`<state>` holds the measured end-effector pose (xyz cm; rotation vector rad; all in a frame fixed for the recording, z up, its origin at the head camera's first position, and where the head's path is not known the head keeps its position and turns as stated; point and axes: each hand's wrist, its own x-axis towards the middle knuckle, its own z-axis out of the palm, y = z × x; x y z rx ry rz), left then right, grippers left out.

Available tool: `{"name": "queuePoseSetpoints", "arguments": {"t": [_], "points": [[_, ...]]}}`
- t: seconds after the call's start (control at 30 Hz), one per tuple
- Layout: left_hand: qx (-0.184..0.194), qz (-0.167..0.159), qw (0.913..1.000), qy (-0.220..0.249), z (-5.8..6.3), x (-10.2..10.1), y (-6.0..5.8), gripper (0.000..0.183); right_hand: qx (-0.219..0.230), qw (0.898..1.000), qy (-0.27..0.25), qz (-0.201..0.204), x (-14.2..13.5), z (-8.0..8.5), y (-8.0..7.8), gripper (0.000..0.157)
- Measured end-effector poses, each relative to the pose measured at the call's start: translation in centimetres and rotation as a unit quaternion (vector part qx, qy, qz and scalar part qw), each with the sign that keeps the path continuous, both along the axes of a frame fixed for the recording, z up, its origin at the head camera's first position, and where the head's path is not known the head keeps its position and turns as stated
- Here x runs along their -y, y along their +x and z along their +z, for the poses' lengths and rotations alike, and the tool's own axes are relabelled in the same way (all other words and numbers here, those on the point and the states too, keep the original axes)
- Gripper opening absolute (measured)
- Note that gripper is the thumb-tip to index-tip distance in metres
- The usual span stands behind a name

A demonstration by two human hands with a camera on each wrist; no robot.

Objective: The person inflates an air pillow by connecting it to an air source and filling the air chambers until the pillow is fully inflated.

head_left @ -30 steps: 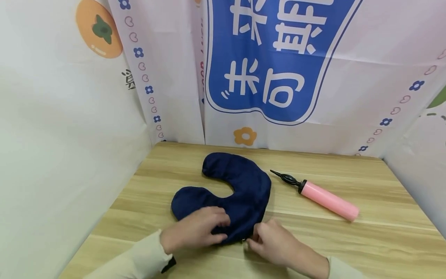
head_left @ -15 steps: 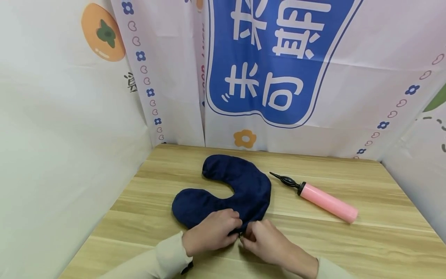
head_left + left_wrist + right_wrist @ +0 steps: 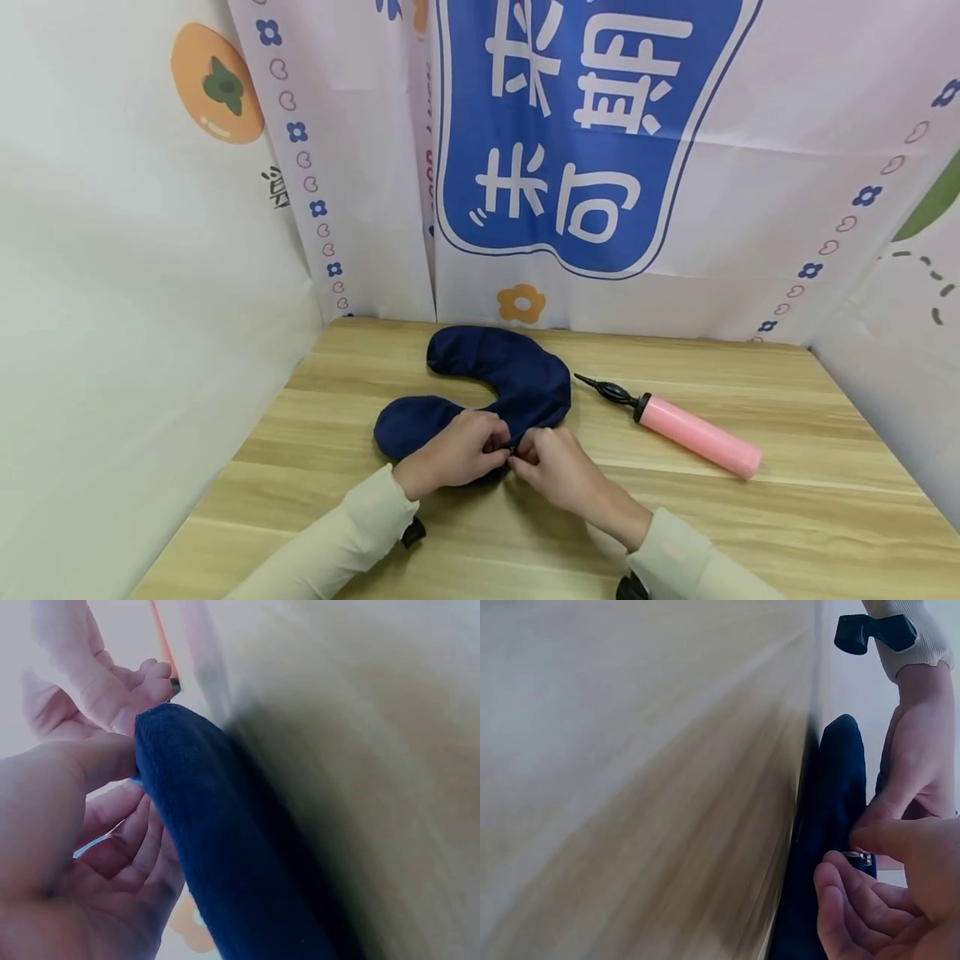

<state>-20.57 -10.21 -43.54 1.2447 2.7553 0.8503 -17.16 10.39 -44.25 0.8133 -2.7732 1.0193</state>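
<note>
A: What's new?

B: The hands came together. A second ago there was space between the left hand [image 3: 463, 450] and the right hand [image 3: 558, 468]. Now they meet at the near edge of the dark blue neck pillow [image 3: 536, 375]. The pillow slid a bit toward the back, too.

A: So what does that mean?

B: I think both hands are busy with the same spot, one keeping it steady.

A: What do they hold?

B: The left thumb and fingers pinch the pillow's edge. The right thumb and finger look squeezed on a tiny, shiny zipper pull [image 3: 864, 858].

A: Where's the pillow?

B: On the wooden table [image 3: 262, 467], toward the back. Its curved opening points left. A pink hand pump [image 3: 697, 435] lies to its right, not touching.

A: And the room?

B: White cloth [image 3: 375, 167] hangs behind. It has a big blue sign [image 3: 465, 125] with sideways writing and an orange flower [image 3: 508, 302] below. An orange persimmon [image 3: 195, 75] is on the left wall [image 3: 150, 250].
</note>
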Motion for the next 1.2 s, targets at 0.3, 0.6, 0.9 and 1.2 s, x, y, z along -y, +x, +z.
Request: {"name": "queuePoseSetpoints", "arguments": {"t": [0.3, 0.6, 0.9, 1.2], "points": [[0.057, 0.013, 0.9978, 0.031, 0.9, 0.3, -0.1, 0.006, -0.035, 0.999, -0.024, 0.003, 0.1, 0.0, 0.0, 0.006], [0.057, 0.019, 0.9976, 0.033, 1.3, 0.2, 0.2, 0.005, -0.031, 0.999, -0.04, -0.019, -0.2, 0.6, 0.5, 0.005], [0.048, 0.025, 0.998, 0.031, 1.3, 0.0, 0.6, 0.007, -0.06, 0.996, -0.036, -0.047, -0.3, 0.7, 0.7, 0.011], [0.029, 0.037, 0.9986, 0.026, 1.6, 0.0, 0.9, 0.006, -0.093, 0.995, -0.018, -0.042, -0.7, 0.7, 0.6, 0.014]]}}
